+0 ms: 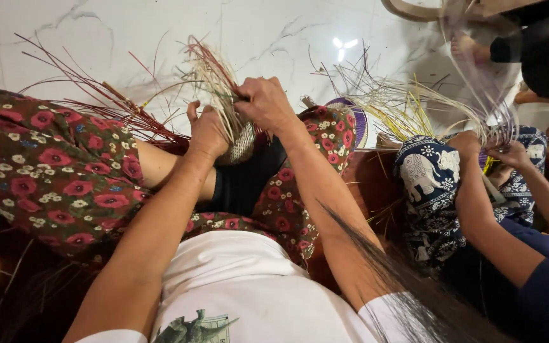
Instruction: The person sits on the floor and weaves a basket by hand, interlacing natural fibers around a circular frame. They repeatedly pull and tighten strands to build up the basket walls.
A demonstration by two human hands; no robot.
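Our left hand (pixel 208 130) cups the small woven straw basket (pixel 244 145) steady; right hand (pixel 265 101) grip pinches its loose pale strands (pixel 214 76) taut.

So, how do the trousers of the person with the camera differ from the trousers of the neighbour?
The floral trousers are dark brown with red and white flowers; the neighbour's trousers are dark blue with white elephants. The floral trousers cover wide-spread legs, the neighbour's trousers a raised knee. Both are patterned, beside loose straw.

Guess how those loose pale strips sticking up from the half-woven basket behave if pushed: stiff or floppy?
Probably springy, not limp: the strips fan upward and hold their arc. Likely light, since the right hand bunches many at once. The woven basket against the left hand looks firmer, though it is mostly hidden.
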